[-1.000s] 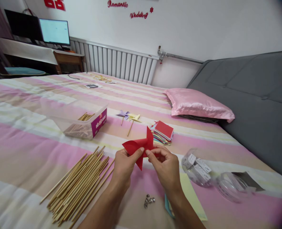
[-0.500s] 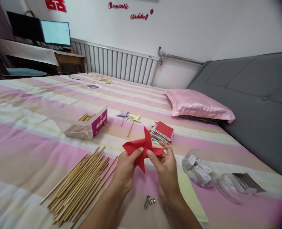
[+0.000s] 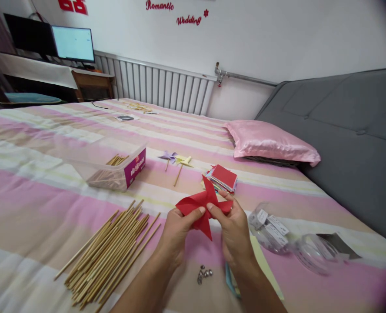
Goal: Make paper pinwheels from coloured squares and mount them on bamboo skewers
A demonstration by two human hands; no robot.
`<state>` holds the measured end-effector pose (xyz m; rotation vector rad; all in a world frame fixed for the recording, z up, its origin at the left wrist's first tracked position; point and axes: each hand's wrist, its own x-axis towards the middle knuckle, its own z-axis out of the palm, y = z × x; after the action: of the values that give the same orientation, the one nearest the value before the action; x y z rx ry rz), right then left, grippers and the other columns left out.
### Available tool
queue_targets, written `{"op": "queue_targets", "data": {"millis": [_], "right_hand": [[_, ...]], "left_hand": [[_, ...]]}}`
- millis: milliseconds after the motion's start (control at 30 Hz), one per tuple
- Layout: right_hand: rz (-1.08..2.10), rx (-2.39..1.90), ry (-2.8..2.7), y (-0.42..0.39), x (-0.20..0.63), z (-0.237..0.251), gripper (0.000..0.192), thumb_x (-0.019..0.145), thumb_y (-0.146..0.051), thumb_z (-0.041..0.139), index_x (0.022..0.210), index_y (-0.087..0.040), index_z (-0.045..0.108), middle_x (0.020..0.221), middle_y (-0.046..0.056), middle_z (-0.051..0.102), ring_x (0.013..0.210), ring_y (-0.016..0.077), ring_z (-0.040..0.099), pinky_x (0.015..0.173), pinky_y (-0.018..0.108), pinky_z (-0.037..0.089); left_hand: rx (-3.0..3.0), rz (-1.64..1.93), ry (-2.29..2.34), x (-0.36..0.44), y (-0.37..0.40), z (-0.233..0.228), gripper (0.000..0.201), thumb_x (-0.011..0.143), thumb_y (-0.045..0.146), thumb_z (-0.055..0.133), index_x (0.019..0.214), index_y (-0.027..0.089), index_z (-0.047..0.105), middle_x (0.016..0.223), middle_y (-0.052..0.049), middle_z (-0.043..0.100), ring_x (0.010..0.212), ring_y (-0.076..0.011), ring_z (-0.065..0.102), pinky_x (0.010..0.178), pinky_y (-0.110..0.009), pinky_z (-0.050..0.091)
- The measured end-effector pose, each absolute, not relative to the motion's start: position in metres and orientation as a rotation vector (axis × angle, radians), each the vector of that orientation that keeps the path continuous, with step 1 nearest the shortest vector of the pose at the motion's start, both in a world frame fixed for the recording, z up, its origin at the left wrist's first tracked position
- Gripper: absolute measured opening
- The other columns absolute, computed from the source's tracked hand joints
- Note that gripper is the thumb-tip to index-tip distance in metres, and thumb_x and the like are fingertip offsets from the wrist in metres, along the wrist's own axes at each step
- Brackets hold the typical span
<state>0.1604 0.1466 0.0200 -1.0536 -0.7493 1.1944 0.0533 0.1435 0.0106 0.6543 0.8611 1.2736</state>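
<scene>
1. Red paper, folded into a pinwheel (image 3: 202,205), sits pinched at its centre between both hands: left hand (image 3: 176,232) and right hand (image 3: 234,230), each grip closed on it, mid-frame above the bed (image 3: 33,204).
2. It looks light, thin and easily creased; holding it near the centre seems safest.
3. Small metal pins (image 3: 204,274) lie below the hands; wooden sticks (image 3: 111,252) lower left; a stack of coloured paper (image 3: 222,179) just beyond.

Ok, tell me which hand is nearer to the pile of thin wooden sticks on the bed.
Left. The left hand holds the red paper pinwheel just right of the wooden sticks; the right hand grips the pinwheel's far side.
</scene>
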Motion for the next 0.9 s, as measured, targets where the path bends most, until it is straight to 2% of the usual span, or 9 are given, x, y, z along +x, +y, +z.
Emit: {"op": "queue_targets", "data": {"millis": [100,233,400,600,767,900], "right_hand": [[1.249,-1.099,-0.786,0.154,0.178,0.021,0.072,0.055,-0.026,0.079,0.118,-0.014,0.046,0.065,-0.004,0.065,0.056,0.0135,0.060,0.061,0.027,0.048],[1.309,-1.166,-0.869,0.159,0.197,0.023,0.072,0.053,-0.025,0.079,0.116,-0.011,0.048,0.057,-0.005,0.060,0.051,0.0111,0.054,0.056,0.025,0.043],[1.450,-1.196,-1.000,0.157,0.202,0.024,0.075,0.052,-0.025,0.080,0.118,-0.013,0.046,0.067,-0.001,0.065,0.059,0.0152,0.059,0.059,0.027,0.043],[1.531,-1.190,-1.076,0.153,0.198,0.027,0.074,0.054,-0.024,0.079,0.118,-0.015,0.044,0.067,-0.001,0.065,0.060,0.0148,0.060,0.062,0.027,0.045],[1.519,-1.194,-1.079,0.151,0.196,0.028,0.073,0.052,-0.026,0.079,0.117,-0.016,0.047,0.063,-0.003,0.064,0.058,0.0141,0.060,0.061,0.026,0.046],[1.501,-1.177,-1.098,0.150,0.193,0.027,0.073,0.053,-0.028,0.078,0.118,-0.018,0.047,0.068,-0.001,0.065,0.060,0.0165,0.061,0.059,0.029,0.047]], "left_hand": [[0.754,1.182,0.893,0.045,0.145,0.012,0.027,0.068,0.029,0.073,0.089,0.013,0.070,0.081,-0.007,0.070,0.067,-0.0133,0.059,0.059,-0.021,0.043],[0.851,1.120,0.900,0.037,0.147,0.017,0.029,0.072,0.038,0.068,0.088,0.013,0.071,0.081,-0.008,0.070,0.071,-0.0163,0.060,0.062,-0.024,0.043],[0.873,1.010,0.931,0.039,0.148,0.020,0.028,0.066,0.037,0.073,0.076,0.011,0.070,0.068,-0.008,0.069,0.065,-0.0177,0.061,0.062,-0.026,0.042],[0.884,0.984,0.980,0.043,0.146,0.019,0.026,0.055,0.033,0.078,0.061,0.011,0.065,0.060,-0.004,0.065,0.053,-0.0119,0.054,0.054,-0.022,0.037],[0.863,0.970,0.996,0.043,0.146,0.019,0.026,0.052,0.031,0.078,0.058,0.012,0.062,0.056,-0.002,0.062,0.051,-0.0123,0.054,0.052,-0.022,0.036],[0.832,0.965,0.982,0.043,0.146,0.017,0.025,0.052,0.030,0.078,0.057,0.012,0.062,0.056,-0.002,0.063,0.049,-0.0111,0.053,0.049,-0.021,0.036]]}}
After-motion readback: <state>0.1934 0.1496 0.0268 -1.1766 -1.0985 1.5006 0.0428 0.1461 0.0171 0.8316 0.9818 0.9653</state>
